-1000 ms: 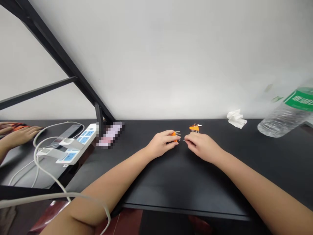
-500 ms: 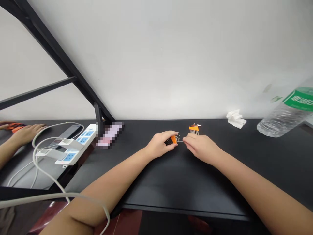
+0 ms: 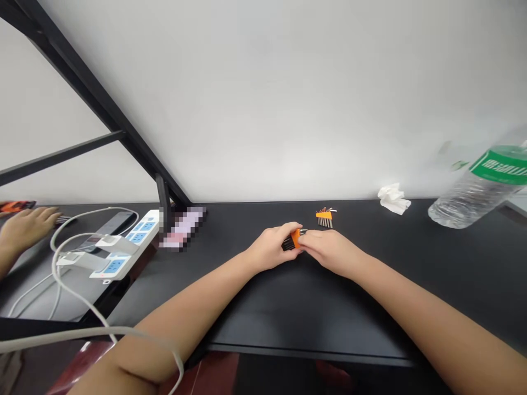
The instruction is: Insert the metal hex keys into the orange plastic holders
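Note:
My left hand (image 3: 272, 249) is closed around an orange hex key holder (image 3: 295, 238), thumb below and fingers above. Dark hex key shafts (image 3: 287, 244) stick out of it towards the palm, and bent metal ends show on its right side. My right hand (image 3: 331, 249) meets the holder from the right, its fingers pinched together at those ends. The key in that pinch is mostly hidden by the fingers. Just beyond my right hand, a second orange holder with several hex keys (image 3: 324, 216) lies on the black table (image 3: 263, 307).
A crumpled tissue (image 3: 394, 198) and a clear bottle with a green label (image 3: 473, 189) are at the right. On the left are a power strip (image 3: 134, 241) with cables, a phone (image 3: 113, 226), a black metal frame (image 3: 93, 99) and another person's hand (image 3: 28, 227).
My right hand has moved left, closing the gap to the holder where a thin key showed before. The other person's hand at the far left has shifted left.

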`<state>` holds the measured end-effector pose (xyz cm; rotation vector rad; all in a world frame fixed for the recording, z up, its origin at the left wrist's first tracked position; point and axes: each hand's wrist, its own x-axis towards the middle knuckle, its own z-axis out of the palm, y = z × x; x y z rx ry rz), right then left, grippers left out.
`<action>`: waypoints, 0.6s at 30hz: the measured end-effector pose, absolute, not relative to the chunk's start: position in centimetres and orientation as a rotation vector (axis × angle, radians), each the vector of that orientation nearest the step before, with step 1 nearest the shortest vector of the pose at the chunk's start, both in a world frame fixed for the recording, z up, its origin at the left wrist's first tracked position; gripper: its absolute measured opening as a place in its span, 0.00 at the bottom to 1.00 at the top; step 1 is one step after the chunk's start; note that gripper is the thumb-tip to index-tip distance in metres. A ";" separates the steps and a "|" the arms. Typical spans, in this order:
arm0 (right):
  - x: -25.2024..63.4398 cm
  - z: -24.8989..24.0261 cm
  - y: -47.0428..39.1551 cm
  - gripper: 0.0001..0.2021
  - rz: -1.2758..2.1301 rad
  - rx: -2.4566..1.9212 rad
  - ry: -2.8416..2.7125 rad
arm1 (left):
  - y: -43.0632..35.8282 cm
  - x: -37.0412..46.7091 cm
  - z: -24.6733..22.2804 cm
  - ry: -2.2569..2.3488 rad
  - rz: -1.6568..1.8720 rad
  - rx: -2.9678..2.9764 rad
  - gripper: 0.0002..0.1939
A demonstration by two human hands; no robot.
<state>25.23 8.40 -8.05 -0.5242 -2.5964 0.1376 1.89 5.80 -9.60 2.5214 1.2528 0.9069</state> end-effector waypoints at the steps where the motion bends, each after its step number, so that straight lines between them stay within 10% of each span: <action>1: 25.1 -8.2 8.4 0.11 0.132 -0.528 -2.603 | 5.9 1.8 -9.6 1.255 0.912 2.505 0.29; 18: 24.7 -8.8 8.2 0.04 -0.033 -0.944 -2.704 | 6.1 1.4 -8.8 1.359 0.693 2.576 0.32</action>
